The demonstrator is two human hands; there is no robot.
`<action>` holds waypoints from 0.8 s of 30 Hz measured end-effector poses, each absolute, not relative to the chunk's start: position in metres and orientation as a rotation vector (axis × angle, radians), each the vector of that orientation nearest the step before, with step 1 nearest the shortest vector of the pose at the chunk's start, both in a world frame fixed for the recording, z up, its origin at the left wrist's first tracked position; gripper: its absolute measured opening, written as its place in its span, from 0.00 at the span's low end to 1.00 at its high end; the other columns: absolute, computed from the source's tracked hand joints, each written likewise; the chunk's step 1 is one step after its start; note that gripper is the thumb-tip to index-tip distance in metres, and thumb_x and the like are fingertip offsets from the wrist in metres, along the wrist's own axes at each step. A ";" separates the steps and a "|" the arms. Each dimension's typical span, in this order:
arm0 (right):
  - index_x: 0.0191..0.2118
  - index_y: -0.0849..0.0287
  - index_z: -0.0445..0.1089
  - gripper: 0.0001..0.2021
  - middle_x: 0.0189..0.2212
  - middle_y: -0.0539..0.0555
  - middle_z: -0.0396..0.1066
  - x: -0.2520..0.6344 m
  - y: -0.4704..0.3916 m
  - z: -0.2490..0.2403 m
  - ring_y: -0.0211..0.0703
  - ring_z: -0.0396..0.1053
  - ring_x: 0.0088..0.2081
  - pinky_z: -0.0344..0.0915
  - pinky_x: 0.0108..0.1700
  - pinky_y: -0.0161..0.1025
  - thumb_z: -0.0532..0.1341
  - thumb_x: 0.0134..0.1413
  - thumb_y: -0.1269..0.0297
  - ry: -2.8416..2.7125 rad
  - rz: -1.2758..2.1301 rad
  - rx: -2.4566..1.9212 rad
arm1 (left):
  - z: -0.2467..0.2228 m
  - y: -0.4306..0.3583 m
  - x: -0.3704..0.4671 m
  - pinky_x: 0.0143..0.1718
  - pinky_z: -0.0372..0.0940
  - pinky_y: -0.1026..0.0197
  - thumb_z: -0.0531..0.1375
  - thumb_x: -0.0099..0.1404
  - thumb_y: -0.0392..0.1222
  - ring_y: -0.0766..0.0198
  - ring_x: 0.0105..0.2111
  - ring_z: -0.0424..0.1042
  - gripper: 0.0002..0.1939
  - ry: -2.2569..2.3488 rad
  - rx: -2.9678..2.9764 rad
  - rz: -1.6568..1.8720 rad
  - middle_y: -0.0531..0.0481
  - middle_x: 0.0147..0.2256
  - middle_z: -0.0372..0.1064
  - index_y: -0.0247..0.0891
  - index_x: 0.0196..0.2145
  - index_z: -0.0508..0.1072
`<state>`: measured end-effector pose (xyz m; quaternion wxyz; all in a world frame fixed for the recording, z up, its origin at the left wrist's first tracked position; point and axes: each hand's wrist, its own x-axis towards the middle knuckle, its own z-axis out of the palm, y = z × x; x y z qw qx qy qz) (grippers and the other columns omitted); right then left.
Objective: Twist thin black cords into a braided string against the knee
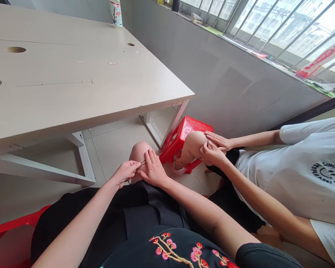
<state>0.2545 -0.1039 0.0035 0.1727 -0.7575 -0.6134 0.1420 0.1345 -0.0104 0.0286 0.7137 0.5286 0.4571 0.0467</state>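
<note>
My left hand (125,173) is closed in a pinch on a thin dark cord (143,162) at my bare knee (140,150). The cord runs from its fingertips to my right hand (153,167). That right hand lies flat on the knee with its fingers stretched out, over the cord's other end. A short dark piece of cord hangs below my left hand. To the right, another person's two hands (213,153) rest at that person's own knee, one flat and one pinching a dark cord.
A large pale table (100,74) fills the upper left, with a patterned cup (116,14) at its far edge. A red plastic stool (181,130) stands near the other person's knee. A barred window (257,26) is at the upper right.
</note>
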 end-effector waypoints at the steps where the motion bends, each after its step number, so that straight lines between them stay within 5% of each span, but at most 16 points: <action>1: 0.64 0.73 0.39 0.42 0.65 0.67 0.32 0.254 -0.104 0.004 0.58 0.30 0.65 0.44 0.61 0.57 0.56 0.51 0.52 -1.741 0.405 -2.151 | 0.029 -0.011 0.135 0.14 0.37 0.72 0.62 0.49 0.53 0.79 0.12 0.44 0.18 1.010 1.156 0.113 0.64 0.14 0.46 0.35 0.28 0.64; 24: 0.64 0.73 0.40 0.42 0.65 0.68 0.33 0.254 -0.105 0.010 0.59 0.32 0.65 0.44 0.61 0.57 0.55 0.52 0.52 -1.735 0.414 -2.139 | 0.024 -0.016 0.136 0.14 0.41 0.73 0.62 0.48 0.54 0.78 0.13 0.48 0.19 1.053 1.134 0.164 0.63 0.14 0.52 0.35 0.28 0.64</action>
